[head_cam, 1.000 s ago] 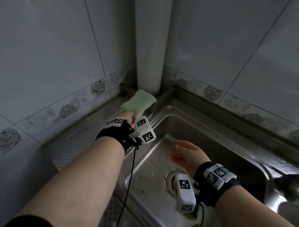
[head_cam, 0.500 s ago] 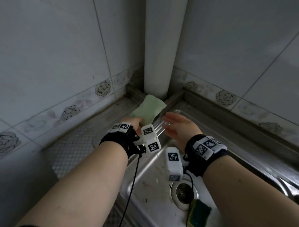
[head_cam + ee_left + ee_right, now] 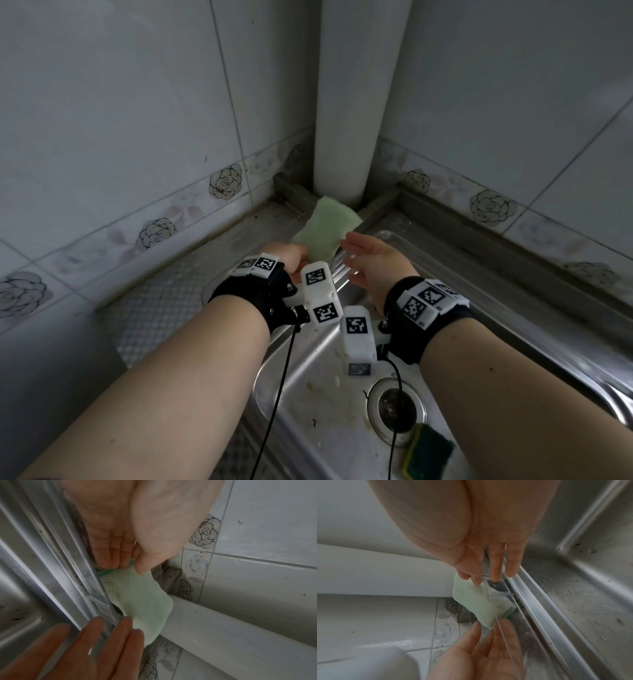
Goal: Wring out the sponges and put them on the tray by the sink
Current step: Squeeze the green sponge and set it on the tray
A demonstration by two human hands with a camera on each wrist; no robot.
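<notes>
My left hand (image 3: 291, 257) pinches the near end of a pale green sponge (image 3: 325, 229) between thumb and fingers, just over the sink's far left rim. The left wrist view shows the sponge (image 3: 142, 601) hanging beside a clear plastic tray (image 3: 102, 601). My right hand (image 3: 359, 247) is open with straight fingers and sits close to the sponge's right edge. In the right wrist view its fingers (image 3: 495, 566) reach to the clear tray (image 3: 498, 590), with the sponge (image 3: 474, 601) partly behind the tray wall. A second sponge (image 3: 428, 452), dark green and yellow, lies in the basin.
The steel sink (image 3: 513, 308) fills the lower right, with its drain (image 3: 394, 407) near the second sponge. A white pipe (image 3: 356, 102) stands in the tiled corner behind the sponge. A patterned steel counter (image 3: 161, 301) lies to the left.
My right hand has risen out of the basin and moved forward to the pale green sponge. My left hand has kept its hold and barely moved.
</notes>
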